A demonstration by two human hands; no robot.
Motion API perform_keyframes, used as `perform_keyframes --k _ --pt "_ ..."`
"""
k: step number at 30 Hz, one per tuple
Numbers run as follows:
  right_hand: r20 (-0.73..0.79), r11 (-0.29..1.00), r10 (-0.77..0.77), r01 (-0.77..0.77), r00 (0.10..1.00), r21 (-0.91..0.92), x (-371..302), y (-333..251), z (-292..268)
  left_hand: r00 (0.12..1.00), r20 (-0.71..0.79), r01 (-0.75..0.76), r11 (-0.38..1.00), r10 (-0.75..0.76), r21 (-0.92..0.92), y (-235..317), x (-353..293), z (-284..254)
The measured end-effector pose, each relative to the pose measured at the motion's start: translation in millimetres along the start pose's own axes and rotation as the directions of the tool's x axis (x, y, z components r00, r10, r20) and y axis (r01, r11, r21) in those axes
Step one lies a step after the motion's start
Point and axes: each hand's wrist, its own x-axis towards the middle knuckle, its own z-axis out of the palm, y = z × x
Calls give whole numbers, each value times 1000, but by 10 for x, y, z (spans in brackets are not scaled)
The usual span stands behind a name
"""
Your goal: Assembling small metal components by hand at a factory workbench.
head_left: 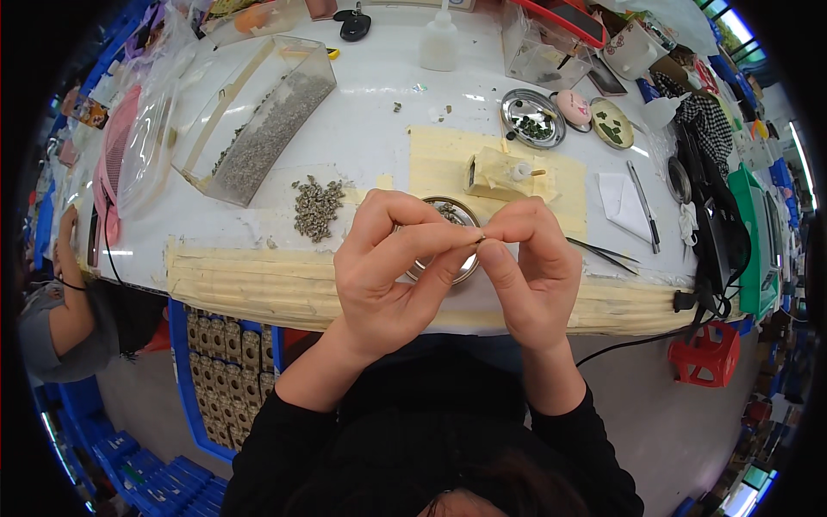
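Note:
Above a round metal dish, my left hand and my right hand meet fingertip to fingertip. Both are closed in a pinch at a tiny dark piece, too small to name and mostly covered by the fingers. Small metal parts lie in the dish, which my hands partly hide. Left of my left hand is a loose pile of small grey metal parts. Beyond my right hand stands a block wrapped in yellowish tape, with a thin stick on top. Tweezers lie right of my right hand.
A clear bin of grey parts stands far left, a white squeeze bottle at the back. Dishes with green pieces sit back right, near a pen. A blue tray is below the table edge; another person's arm is left.

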Motion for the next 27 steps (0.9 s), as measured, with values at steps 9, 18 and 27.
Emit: perform_keyframes --k 9,18,27 --pt "-50 971 -192 183 980 -151 24 -29 33 1000 8 20 998 -21 66 11 10 -9" --pt "-80 984 -127 115 989 -137 9 -10 46 1000 -12 13 999 -12 47 10 8 -20" --pt "44 992 -80 84 996 -99 7 27 8 1000 -4 5 1000 -4 19 9 8 -18"
